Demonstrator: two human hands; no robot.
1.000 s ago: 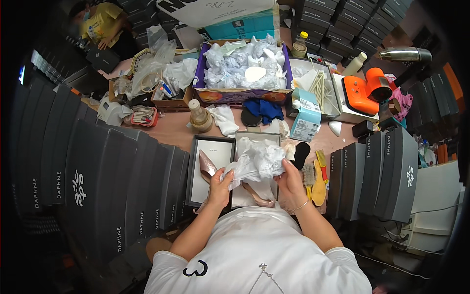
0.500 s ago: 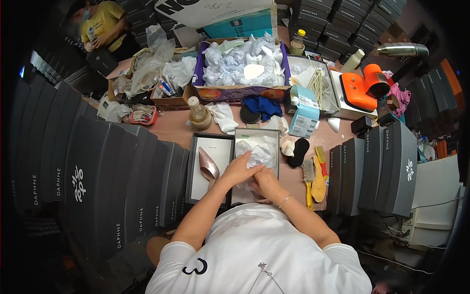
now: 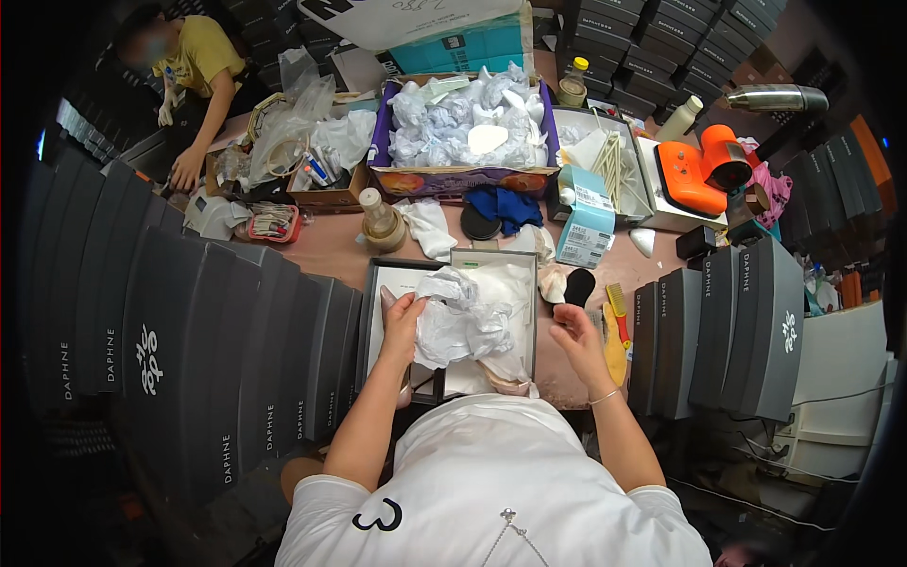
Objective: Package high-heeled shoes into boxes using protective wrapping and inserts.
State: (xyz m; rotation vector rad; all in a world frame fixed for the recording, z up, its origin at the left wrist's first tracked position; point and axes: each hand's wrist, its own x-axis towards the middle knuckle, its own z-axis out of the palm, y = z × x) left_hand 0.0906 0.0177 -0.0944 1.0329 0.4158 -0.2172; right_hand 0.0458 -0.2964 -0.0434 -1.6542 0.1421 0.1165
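Forearms come up from the lower edge, bare below short white sleeves, and bend inward over an open shoebox lying on the pinkish tabletop. The left hand is closed on the left edge of a crumpled sheet of white tissue, fingers curled over it, wrist straight and knuckles up. The tissue fills the middle of the box, bunched and raised, and beneath its lower right edge a pale shoe shows (only partly, the rest is covered). The right hand hangs just beside the box's right wall, loosely open and holding nothing, palm turned toward the tissue, a thin bracelet at the wrist. Just beyond its fingers lie a black insole and a yellow brush, with upright black boxes to the right.
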